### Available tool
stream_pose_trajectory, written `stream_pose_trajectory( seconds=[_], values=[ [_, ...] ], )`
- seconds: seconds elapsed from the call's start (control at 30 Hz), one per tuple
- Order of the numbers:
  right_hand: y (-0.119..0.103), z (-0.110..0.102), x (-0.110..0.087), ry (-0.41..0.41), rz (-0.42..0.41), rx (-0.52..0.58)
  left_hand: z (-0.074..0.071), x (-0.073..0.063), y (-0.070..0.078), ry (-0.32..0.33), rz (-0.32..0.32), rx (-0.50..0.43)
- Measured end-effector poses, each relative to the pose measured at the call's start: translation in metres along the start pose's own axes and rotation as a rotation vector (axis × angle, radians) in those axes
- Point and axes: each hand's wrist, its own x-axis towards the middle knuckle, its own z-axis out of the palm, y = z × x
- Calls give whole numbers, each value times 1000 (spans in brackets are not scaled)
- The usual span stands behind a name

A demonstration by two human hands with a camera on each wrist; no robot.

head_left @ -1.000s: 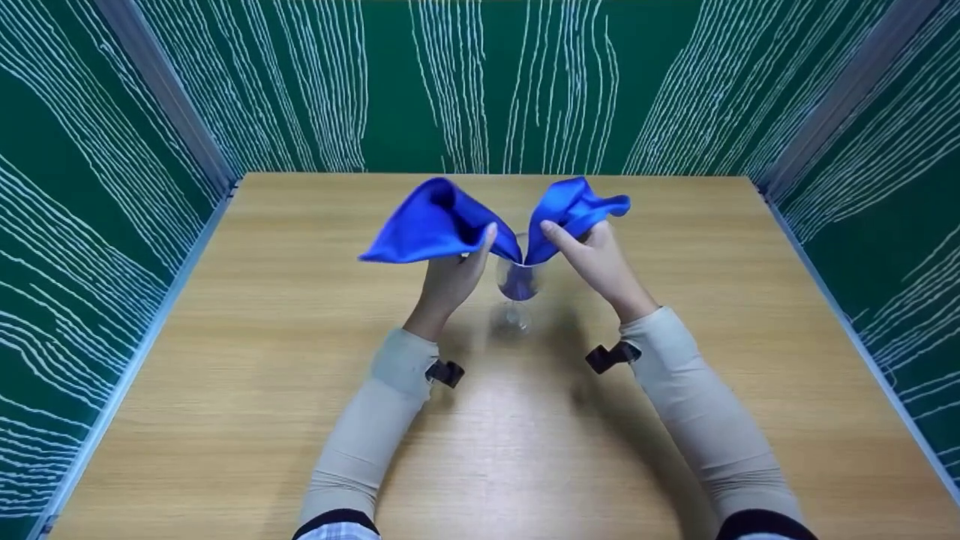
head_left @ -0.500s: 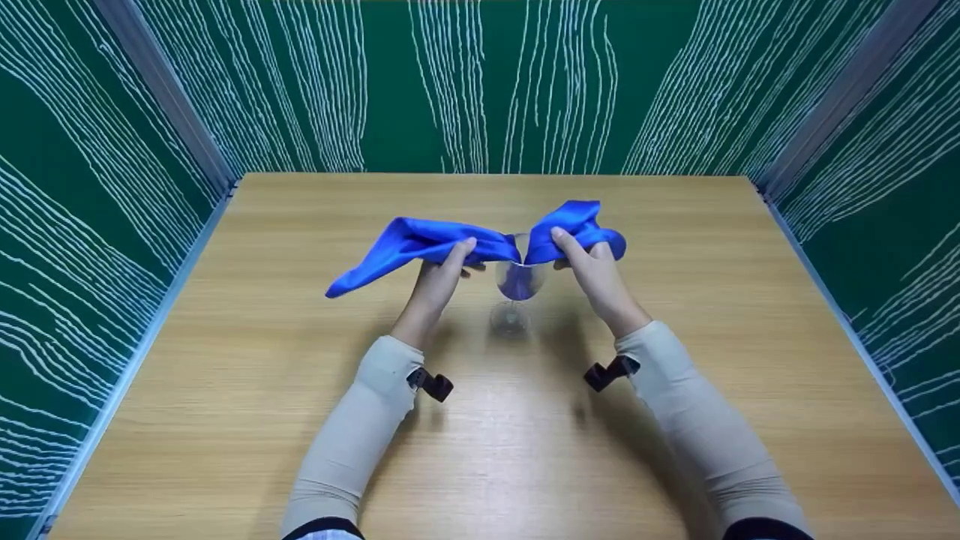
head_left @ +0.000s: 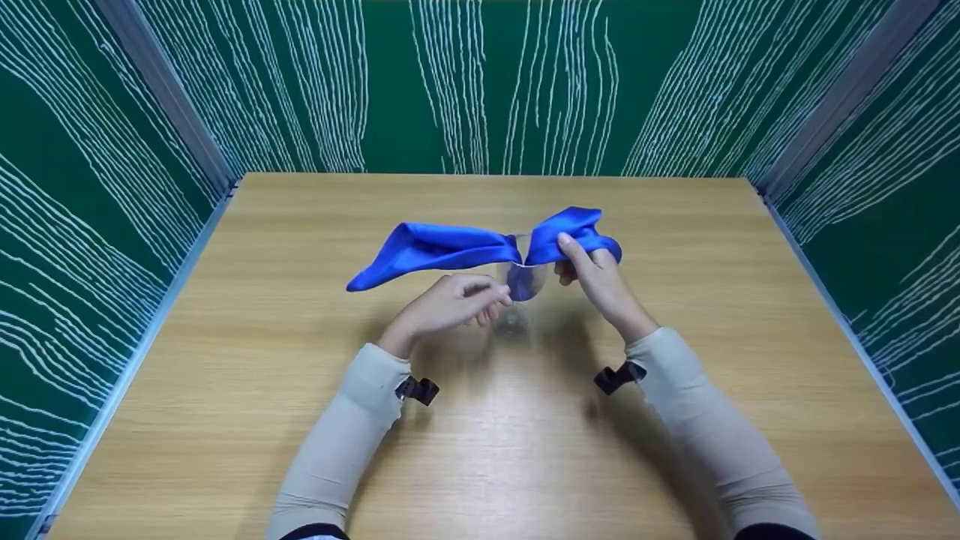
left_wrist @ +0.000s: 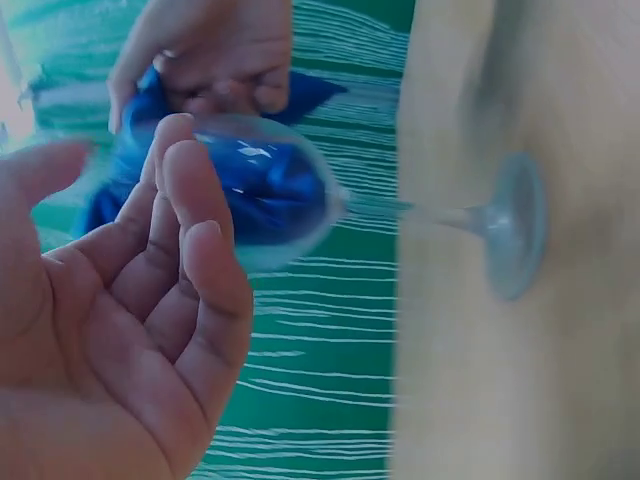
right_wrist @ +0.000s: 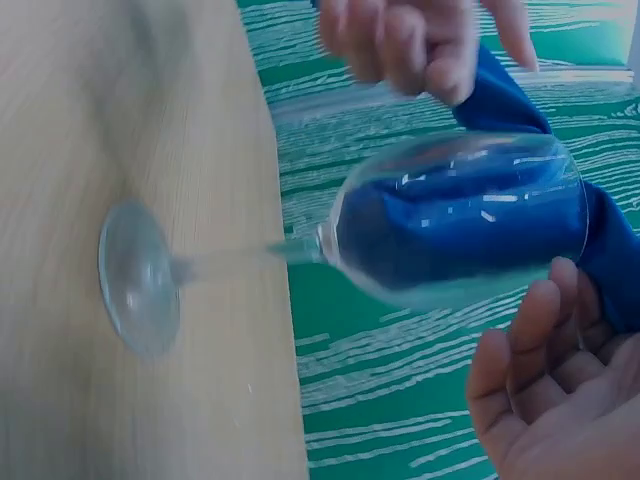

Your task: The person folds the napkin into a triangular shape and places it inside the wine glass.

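A stemmed wine glass [head_left: 527, 283] stands upright on the table, with the middle of a shiny blue cloth napkin [head_left: 442, 251] tucked into its bowl. The napkin spreads out over the rim in two wings, a long one to the left and a shorter, folded one to the right. My right hand [head_left: 602, 283] pinches the right wing, thumb on top and fingers below. Beside the bowl is my left hand [head_left: 456, 304], holding nothing, fingers loosely bent. In the left wrist view, the left fingers [left_wrist: 205, 230] overlap the bowl; whether they touch it I cannot tell.
The wooden table [head_left: 300, 375] extends around the glass on every side. Green panels [head_left: 390, 90] with white wavy lines enclose its back and sides. A small dark camera [head_left: 418, 390] sits on the left wrist, another camera [head_left: 616, 377] on the right.
The left hand has let go of the napkin's left wing and come down toward the glass bowl. That wing has flattened and lowered. The right hand keeps its grip, slightly lower.
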Motion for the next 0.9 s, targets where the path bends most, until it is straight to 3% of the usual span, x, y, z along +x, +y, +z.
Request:
stream_pose_trajectory(
  seconds=[0.07,0.13,0.27,0.33,0.43,0.53,0.67,0.77,0.83,0.9],
  values=[
    [0,-3,-1,-16,-47,-35,1,-3,8,15,77,59],
    [-2,-6,-3,-46,-82,-74,2,-5,17,74,181,161],
    [-8,-15,-8,-143,-79,-188,2,-6,33,247,391,461],
    [-13,-19,-11,-185,-80,-248,2,-6,39,346,446,626],
    [-22,-22,-17,-209,-146,-316,1,-5,44,472,411,796],
    [-27,-23,-21,-167,-280,-309,2,-4,45,524,319,890],
    [-26,-22,-22,-43,-527,-317,3,-2,44,527,269,932],
    [-25,-20,-19,55,-699,-417,4,0,42,524,274,942],
    [-23,-19,-16,99,-761,-491,4,2,42,517,272,944],
    [-22,-16,-15,114,-773,-544,4,2,41,508,262,934]
  ],
)
